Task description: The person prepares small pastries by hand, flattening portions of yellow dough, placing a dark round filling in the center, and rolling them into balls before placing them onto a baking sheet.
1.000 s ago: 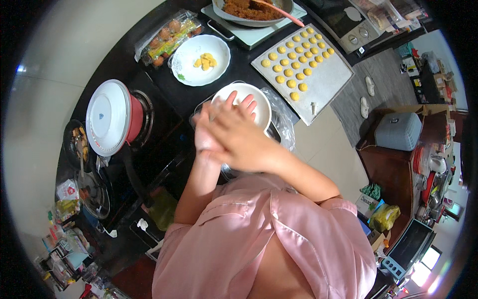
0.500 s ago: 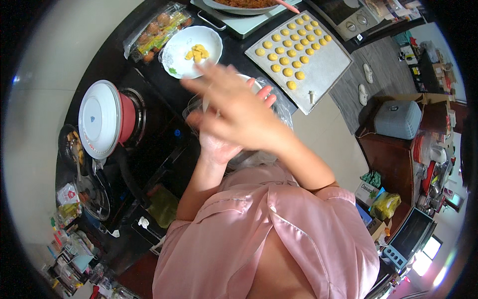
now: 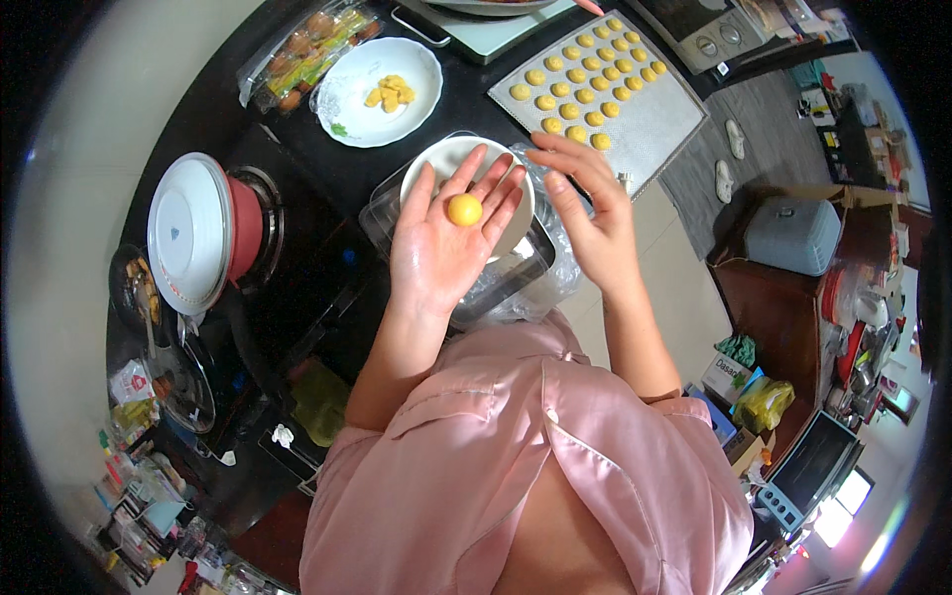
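Palm up, my left hand (image 3: 436,243) carries a smooth yellow dough ball (image 3: 464,209) at the base of its spread fingers. To its right is my right hand (image 3: 595,218), raised with thumb and fingers apart and nothing between them. Beneath the hands stands a white bowl (image 3: 421,169), partly hidden by my left hand, with a clear plastic container (image 3: 506,290) around or under it. A white scalloped plate (image 3: 367,74) beyond holds several yellow dough pieces (image 3: 391,93). At the far right, rows of small round yellow dough pieces (image 3: 585,94) lie on a perforated baking tray (image 3: 659,124).
On the left, a red pot (image 3: 246,226) with a white lid sits on the stove, near a pan (image 3: 134,283). A clear pack of eggs (image 3: 307,55) lies behind the plate. Crumpled clear plastic (image 3: 560,263) hangs beside the container. A small white piece (image 3: 625,181) rests on the tray.
My hands, one over the other and blurred, have come apart. The right hand has moved right, showing the dough ball on my left palm.
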### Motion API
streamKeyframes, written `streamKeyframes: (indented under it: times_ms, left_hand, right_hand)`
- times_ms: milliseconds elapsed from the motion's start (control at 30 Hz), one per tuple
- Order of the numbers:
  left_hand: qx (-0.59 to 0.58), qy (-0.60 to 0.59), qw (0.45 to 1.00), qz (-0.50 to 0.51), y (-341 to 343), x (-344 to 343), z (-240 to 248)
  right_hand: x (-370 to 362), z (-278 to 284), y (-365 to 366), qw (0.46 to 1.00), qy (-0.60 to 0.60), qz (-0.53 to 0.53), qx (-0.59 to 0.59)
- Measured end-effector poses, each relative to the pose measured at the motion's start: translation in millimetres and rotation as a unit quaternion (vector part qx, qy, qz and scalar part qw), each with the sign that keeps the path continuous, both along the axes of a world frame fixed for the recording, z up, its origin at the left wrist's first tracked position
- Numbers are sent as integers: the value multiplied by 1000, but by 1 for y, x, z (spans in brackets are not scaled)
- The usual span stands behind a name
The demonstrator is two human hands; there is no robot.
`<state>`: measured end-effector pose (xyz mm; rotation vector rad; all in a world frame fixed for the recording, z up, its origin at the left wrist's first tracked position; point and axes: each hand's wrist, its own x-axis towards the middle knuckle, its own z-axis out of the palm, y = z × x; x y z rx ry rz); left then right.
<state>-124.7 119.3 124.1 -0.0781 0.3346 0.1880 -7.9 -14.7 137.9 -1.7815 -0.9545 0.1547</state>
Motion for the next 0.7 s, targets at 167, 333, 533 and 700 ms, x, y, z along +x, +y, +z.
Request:
streamKeyframes:
  times_ms: [167, 333, 533, 700]
  left_hand:
    - [122, 53, 991, -8, -3, 4, -1]
    - [164, 93, 982, -18, -5, 5, -6]
    - [93, 41, 993, -59, -12, 12, -8]
    - [77, 34, 991, -109, -17, 24, -25]
  right_hand:
    - [-7, -8, -2, 999, 46, -14, -5]
    - [-13, 0, 4, 994, -105, 13, -21]
    - [-16, -19, 9, 990, -128, -11, -49]
    - [6, -46, -7, 997, 80, -19, -11]
